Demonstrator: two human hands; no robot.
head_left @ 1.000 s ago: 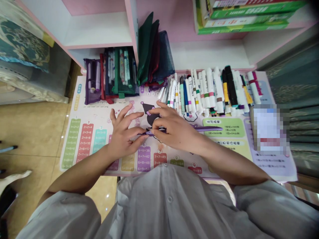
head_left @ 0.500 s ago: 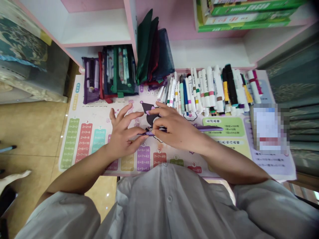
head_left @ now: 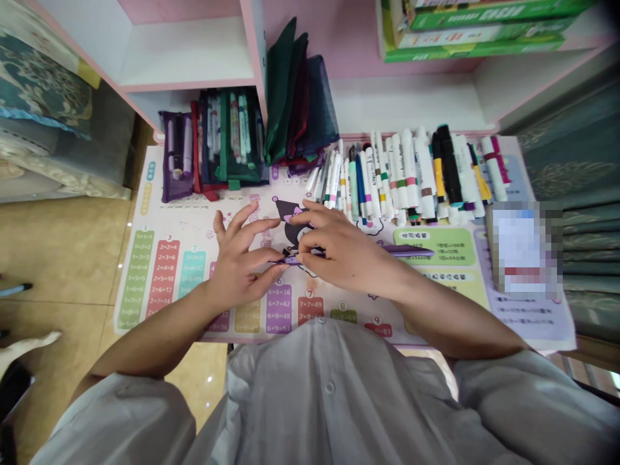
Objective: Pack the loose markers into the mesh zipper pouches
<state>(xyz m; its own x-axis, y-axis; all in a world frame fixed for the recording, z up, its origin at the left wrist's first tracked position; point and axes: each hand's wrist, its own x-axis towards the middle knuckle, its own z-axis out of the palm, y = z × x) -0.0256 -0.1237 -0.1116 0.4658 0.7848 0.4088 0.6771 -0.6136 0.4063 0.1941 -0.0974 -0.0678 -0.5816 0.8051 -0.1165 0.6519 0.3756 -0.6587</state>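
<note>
A purple zip pouch (head_left: 407, 250), seen nearly edge-on, stretches under my hands above the desk mat. My left hand (head_left: 242, 258) pinches its left end between thumb and index finger, the other fingers spread. Right beside it, my right hand (head_left: 339, 252) has its bent fingers closed on the pouch's upper edge, close to my left fingertips. The pouch's right end sticks out beyond my right wrist. My right hand hides the middle of the pouch and the spot it grips.
A row of markers (head_left: 409, 174) lies behind my hands. Filled mesh pouches (head_left: 237, 135) stand back left, beside green, red and blue pouches (head_left: 300, 110). A blurred-out phone-like object (head_left: 520, 248) lies right. Green books (head_left: 475, 32) rest on the shelf (head_left: 411, 97).
My left fingertips and the pouch's left end have shifted very slightly left, a little apart from my right fingertips. Nothing else has visibly moved.
</note>
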